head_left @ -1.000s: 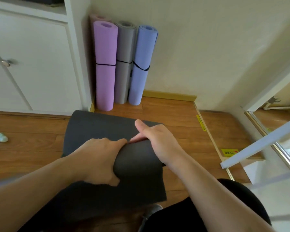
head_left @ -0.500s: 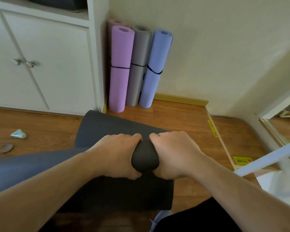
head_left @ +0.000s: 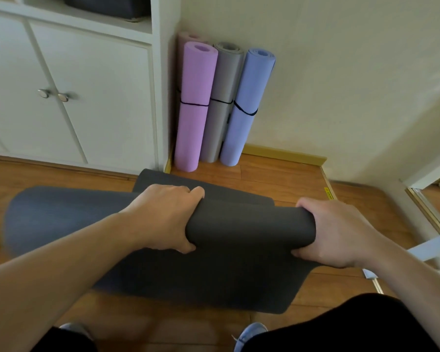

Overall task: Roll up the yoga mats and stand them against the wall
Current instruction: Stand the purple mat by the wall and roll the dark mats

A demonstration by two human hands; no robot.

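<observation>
Gripped between left hand (head_left: 163,219) and right hand (head_left: 338,235): dark mat roll (head_left: 249,227).

Wooden floor with mats lying and standing on it

The wooden floor (head_left: 277,179) carries a dark mat (head_left: 214,283) at the centre, part-rolled, with a bluish-grey mat (head_left: 61,214) at 9 o'clock, partly under it. At 12 o'clock, four rolled mats stand upright in the corner: purple (head_left: 194,105), grey (head_left: 221,102), blue (head_left: 247,105), and a pink one (head_left: 186,38) mostly hidden behind. A white cabinet (head_left: 94,97) stands at 10 o'clock.
</observation>
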